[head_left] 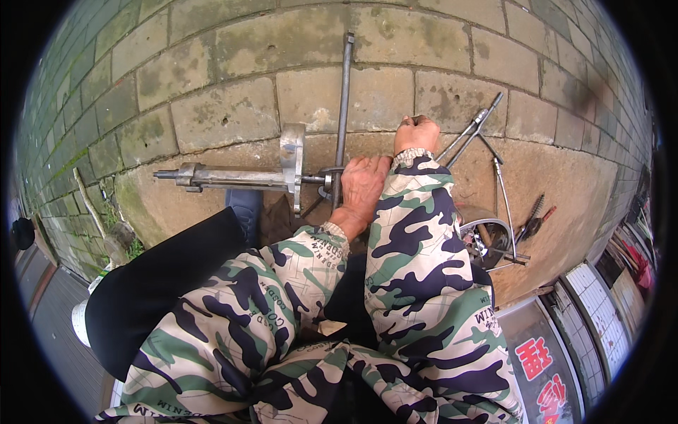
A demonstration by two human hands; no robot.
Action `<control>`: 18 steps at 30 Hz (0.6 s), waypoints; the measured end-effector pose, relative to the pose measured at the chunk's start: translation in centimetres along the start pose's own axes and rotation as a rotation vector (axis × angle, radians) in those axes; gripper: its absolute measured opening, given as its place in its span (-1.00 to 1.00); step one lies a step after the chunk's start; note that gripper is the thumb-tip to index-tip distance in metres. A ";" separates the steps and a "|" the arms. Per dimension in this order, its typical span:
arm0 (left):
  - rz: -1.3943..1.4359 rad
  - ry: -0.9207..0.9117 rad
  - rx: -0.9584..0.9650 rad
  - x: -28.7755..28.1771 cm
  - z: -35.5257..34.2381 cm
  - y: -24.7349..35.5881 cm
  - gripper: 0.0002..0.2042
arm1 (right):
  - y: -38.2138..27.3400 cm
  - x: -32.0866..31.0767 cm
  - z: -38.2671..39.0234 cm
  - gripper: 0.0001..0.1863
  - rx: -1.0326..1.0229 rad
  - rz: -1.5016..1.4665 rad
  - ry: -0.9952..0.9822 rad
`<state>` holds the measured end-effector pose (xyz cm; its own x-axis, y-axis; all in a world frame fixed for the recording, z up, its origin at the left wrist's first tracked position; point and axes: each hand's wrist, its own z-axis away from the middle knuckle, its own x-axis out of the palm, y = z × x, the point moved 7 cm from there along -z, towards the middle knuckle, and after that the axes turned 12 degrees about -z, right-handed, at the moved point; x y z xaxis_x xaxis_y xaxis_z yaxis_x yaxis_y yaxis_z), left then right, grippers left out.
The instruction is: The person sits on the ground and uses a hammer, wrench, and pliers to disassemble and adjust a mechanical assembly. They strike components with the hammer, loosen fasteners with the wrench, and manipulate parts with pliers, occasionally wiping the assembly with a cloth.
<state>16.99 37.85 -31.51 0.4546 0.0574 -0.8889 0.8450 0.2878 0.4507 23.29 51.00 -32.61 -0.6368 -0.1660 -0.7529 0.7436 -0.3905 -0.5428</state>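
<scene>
My left hand (363, 182) is closed, fingers curled, right beside the lower part of a long steel bar (345, 99). What it grips is hidden under the fingers. Farther out and a little to the right, my right hand (417, 134) is closed with the fingertips drawn together; anything inside it cannot be made out. A heavy metal screw-type tool (240, 177) with a thick shaft and an upright plate lies sideways left of the bar, its threaded end meeting the bar near my left hand.
A Y-shaped wrench (474, 134) lies right of my hands. Close by are a thin T-handled wrench (503, 191), a round pan (505, 226) of small metal parts and a dark-handled tool (533, 222). My shoe (244, 212) is below the screw tool. A signboard (519, 332) stands lower right.
</scene>
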 end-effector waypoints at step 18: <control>0.123 0.159 -0.047 -1.4 0.2 -0.5 -0.75 | -0.7 1.5 -1.1 -0.82 0.019 0.016 -0.014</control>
<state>16.00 37.42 -30.50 0.5006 0.2440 -0.8306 0.7697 0.3136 0.5560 22.09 52.06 -33.76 -0.6281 -0.1848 -0.7559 0.7494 -0.4053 -0.5236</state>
